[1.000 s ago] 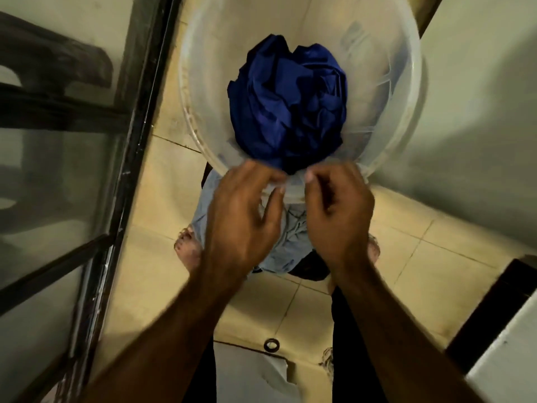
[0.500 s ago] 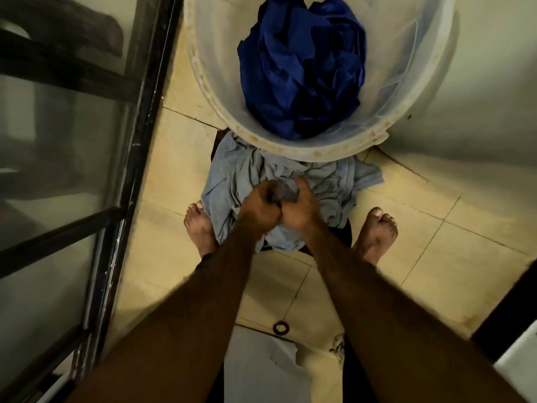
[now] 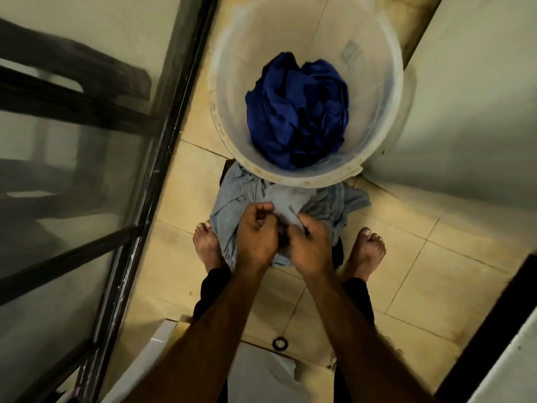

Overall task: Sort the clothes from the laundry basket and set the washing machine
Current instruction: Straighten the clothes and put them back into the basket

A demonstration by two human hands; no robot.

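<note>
The left side of the frame is taken by a glass door (image 3: pixel 72 199) with a dark metal frame, and the rest is a beige tiled floor (image 3: pixel 421 286) with a pale wall (image 3: pixel 465 112) in the upper right. In the upper centre stands the laundry basket (image 3: pixel 305 178), a round translucent plastic tub with its mouth open upward toward the camera. Inside it there is a blue garment (image 3: pixel 296 112), crumpled into a ball, so it has no clear direction. Just below the basket's near rim a grey garment (image 3: pixel 325 205) lies on the floor, partly tucked under the tub. Its long axis runs about from the rim down the frame to between the person's bare feet, and one flap spreads to the right. Something dark shows under its lower edge, but I cannot tell what it is. Both hands are on this grey piece in the middle of the frame: the left hand (image 3: pixel 257 234) has curled fingers and seems to pinch a fold, and the right hand (image 3: pixel 311 248) has its fingers closed into the cloth just beside it. A small black ring (image 3: pixel 280 343) lies on the floor lower down. I judge the sorting as only begun: one grey piece is out, the blue one waits in the basket, and no washing machine is clearly in view, so setting it is not yet done.
</note>
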